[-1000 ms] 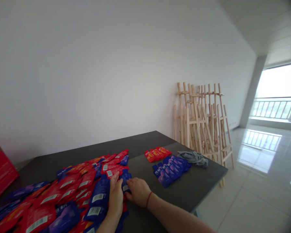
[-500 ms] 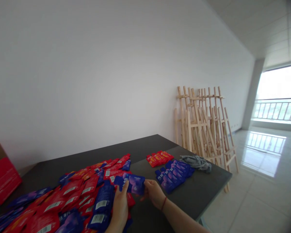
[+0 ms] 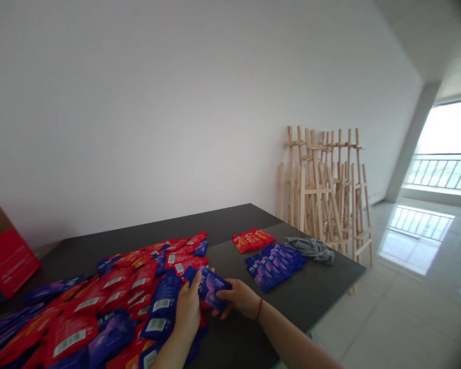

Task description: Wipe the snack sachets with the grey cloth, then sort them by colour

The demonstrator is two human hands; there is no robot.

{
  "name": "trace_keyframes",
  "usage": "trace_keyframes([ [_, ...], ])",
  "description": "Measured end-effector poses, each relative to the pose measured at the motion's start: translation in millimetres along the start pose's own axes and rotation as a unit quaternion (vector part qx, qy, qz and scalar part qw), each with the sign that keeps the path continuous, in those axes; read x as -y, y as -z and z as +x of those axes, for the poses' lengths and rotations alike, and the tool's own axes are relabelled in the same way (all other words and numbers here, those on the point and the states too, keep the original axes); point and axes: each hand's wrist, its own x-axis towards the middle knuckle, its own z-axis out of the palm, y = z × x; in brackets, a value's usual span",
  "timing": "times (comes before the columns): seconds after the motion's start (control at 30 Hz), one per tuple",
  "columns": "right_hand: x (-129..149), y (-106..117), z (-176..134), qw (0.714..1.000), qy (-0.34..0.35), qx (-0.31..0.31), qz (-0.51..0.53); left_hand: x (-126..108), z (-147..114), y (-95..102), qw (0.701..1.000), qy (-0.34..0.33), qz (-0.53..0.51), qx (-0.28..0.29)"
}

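Between my two hands is a blue pouch [image 3: 212, 288] with purple fruit printed on it, tilted with its narrow top to the left. My left hand [image 3: 188, 306] grips it near the top, thumb across the front. My right hand [image 3: 241, 298], with a red string at the wrist, pinches the lower right end. Left of my hands lies a loose heap of red pouches [image 3: 113, 281] and blue pouches [image 3: 165, 302], many with barcodes up. To the right, overlapping blue pouches [image 3: 274, 266] lie in a row, and behind them a smaller row of red pouches [image 3: 253, 240].
A grey cloth [image 3: 311, 249] lies by the right edge of the dark table [image 3: 230, 220]. At the far left stands a red box [image 3: 9, 261]. Several wooden easels [image 3: 322, 189] lean against the white wall beyond the table. Tiled floor extends to the right.
The blue pouch has turned from nearly level to slanting down to the right. My right hand has moved further onto its front, thumb now over the printed face. The view has shifted slightly.
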Motion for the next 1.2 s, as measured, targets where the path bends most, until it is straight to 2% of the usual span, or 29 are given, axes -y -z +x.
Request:
trace_keyframes([
  [0.13, 3.4, 0.5, -4.1, 1.000, -0.012, 0.006, -0.028, -8.0, 2.1, 1.6, 1.000, 0.012, -0.016, -0.022],
  [0.27, 3.6, 1.3, -4.2, 0.999, -0.015, 0.003, -0.048, -5.0, 3.7, 1.5, 0.999, 0.023, -0.027, -0.039],
  [0.43, 1.0, 2.7, -2.5, 0.999, -0.006, 0.012, -0.046, -6.9, 4.7, -1.2, 0.998, 0.043, -0.053, -0.017],
  [0.6, -1.1, 2.9, -1.9, 0.998, 0.010, 0.062, -0.022, -16.9, 3.6, -1.8, 0.995, 0.055, -0.086, -0.005],
  [0.83, -3.5, 7.6, 0.6, 0.997, 0.014, 0.070, -0.011, -16.1, -1.9, -5.0, 0.994, 0.063, -0.091, 0.014],
  [0.93, -0.9, 6.8, -0.2, 0.998, 0.014, 0.067, -0.013, -10.4, -4.0, -5.9, 0.996, 0.062, -0.058, 0.030],
  [1.07, 1.3, 4.2, -4.1, 0.998, 0.001, 0.051, -0.038, -4.7, -3.5, -5.7, 0.997, 0.054, -0.054, 0.022],
  [1.2, -4.0, 2.8, -12.4, 0.995, 0.001, -0.018, -0.095, -2.4, -2.3, -6.6, 0.997, 0.049, -0.060, 0.017],
])
